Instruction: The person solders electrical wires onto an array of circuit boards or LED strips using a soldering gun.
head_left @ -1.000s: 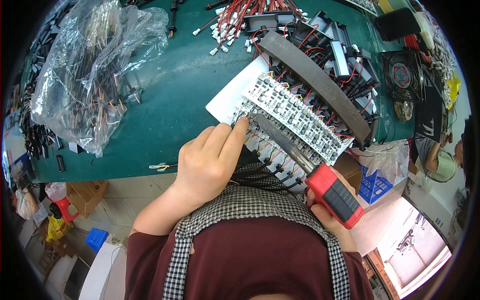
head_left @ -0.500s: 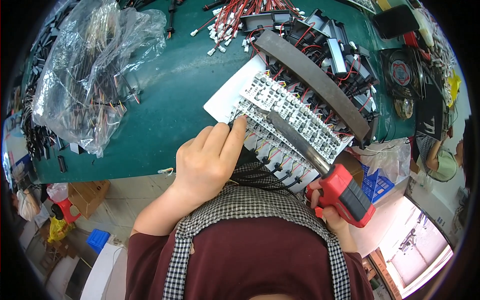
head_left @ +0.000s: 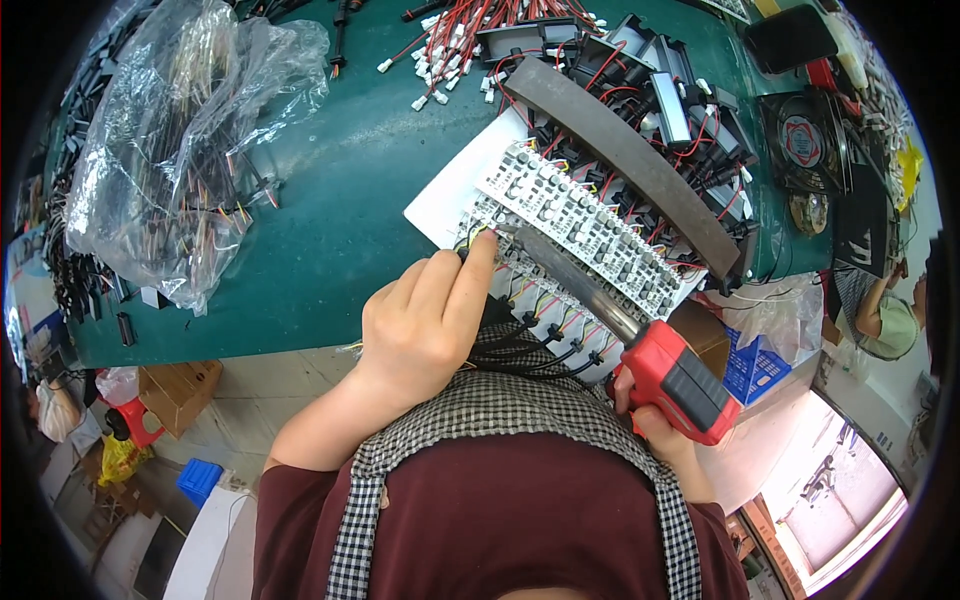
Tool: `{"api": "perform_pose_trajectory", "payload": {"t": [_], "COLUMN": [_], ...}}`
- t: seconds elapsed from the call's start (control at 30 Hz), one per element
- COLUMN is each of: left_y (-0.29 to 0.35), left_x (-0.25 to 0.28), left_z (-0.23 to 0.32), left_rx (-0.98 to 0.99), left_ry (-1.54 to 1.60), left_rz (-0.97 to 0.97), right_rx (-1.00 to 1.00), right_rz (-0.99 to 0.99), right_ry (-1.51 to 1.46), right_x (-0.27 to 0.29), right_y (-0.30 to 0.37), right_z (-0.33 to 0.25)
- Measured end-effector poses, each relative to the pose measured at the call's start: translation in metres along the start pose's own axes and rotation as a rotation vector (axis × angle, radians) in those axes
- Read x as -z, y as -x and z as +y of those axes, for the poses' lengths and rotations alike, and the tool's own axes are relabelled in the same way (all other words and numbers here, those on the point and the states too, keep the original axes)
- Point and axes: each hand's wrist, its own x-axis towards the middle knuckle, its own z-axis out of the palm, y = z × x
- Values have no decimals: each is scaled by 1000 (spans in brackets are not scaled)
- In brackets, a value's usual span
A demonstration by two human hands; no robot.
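Note:
My right hand (head_left: 648, 415) grips a red and black soldering gun (head_left: 685, 385) by its handle. Its long metal barrel slants up to the left, with the tip beside my left fingertips at the near row of circuit boards. My left hand (head_left: 425, 310) is closed in a pinch on a thin cable (head_left: 474, 238), whose yellow and dark wire ends show at the fingertips; the rest lies under the hand. A panel of white circuit boards (head_left: 585, 225) packed with small parts rests on a white sheet (head_left: 445, 200). Black cables (head_left: 530, 335) with coloured wires hang off its near side.
A curved dark bar (head_left: 630, 160) lies along the far side of the boards. Behind it are heaped black housings (head_left: 675, 110) with red wires. A clear plastic bag (head_left: 190, 150) of cables sits at left on the green table (head_left: 330, 200). A fan (head_left: 805, 145) stands at right.
The soldering gun has moved left and slightly down, bringing its tip close to my left fingertips. My left hand has shifted slightly right, still pinching.

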Motion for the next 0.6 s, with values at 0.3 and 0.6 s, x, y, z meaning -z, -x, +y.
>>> {"api": "perform_pose_trajectory", "payload": {"t": [0.3, 0.6], "left_y": [-1, -2], "left_x": [3, 4], "left_z": [1, 1], "left_rx": [4, -10], "left_ry": [-22, -19], "left_rz": [-28, -41], "right_rx": [8, 58], "right_rz": [-21, -40], "right_ry": [-84, -104], "right_x": [3, 1], "right_y": [-1, 5], "right_z": [4, 12]}}
